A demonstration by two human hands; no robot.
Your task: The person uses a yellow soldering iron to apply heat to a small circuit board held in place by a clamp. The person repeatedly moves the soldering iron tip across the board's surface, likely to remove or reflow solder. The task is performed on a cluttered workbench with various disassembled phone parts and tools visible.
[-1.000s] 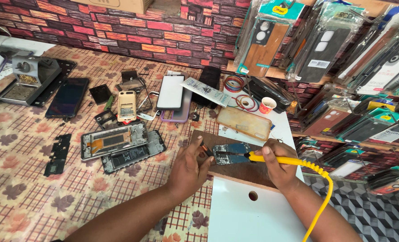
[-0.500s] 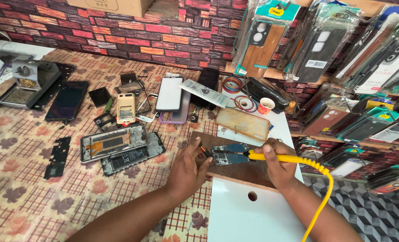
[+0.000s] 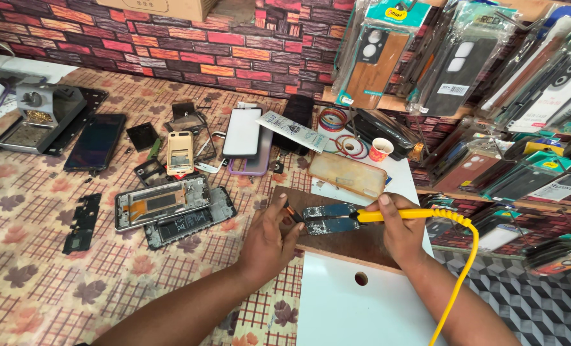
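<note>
My right hand has its fingers closed around a yellow-handled soldering iron, its yellow coiled cord trailing off toward the lower right. The tip sits at the right end of a narrow blue-green phone circuit board. My left hand pinches a small dark tool with a copper-coloured band between thumb and fingertips, its point at the board's left end; whether it touches the board I cannot tell.

The board lies flat on a dark brown wooden work block, which rests across the edge of the white desk panel with a round hole and the checked, leaf-patterned desk cloth.

I judge this to be soldering work on the board, with the left hand steadying it. The next move calls for a steady tip, brief contact and no slip from the left hand.

Just left lie an opened grey phone frame with an orange flex strip and a black phone back showing its battery. Beyond the board sit a clear yellowed soft phone case and a small red-patterned paper cup. Far left stands a grey soldering station.
</note>
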